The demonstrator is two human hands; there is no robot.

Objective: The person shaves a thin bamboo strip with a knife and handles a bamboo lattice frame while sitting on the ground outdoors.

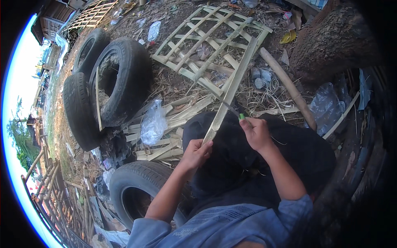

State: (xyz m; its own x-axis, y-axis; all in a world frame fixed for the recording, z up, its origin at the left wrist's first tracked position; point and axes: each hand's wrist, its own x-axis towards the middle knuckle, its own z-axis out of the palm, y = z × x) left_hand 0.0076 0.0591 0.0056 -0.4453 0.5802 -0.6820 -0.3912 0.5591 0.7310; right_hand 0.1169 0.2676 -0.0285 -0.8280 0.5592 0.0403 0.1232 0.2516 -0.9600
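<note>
The left hand (197, 153) pinches the bamboo strip (234, 87), slanting out toward the lattice (205, 40); the right hand (257, 132) grips the green-handled knife (242, 117) across it (trimming seems unfinished). The lattice looks already woven; other strips (194, 109) lie loose.

Outdoors, in daylight, bare brown earth (184, 20) is littered with dry leaves and plastic. A thick tree trunk (335, 41) rises at its right edge; past its left edge stand a pole structure (53, 194), green foliage (22, 140) and glaring white sky (27, 70).
</note>
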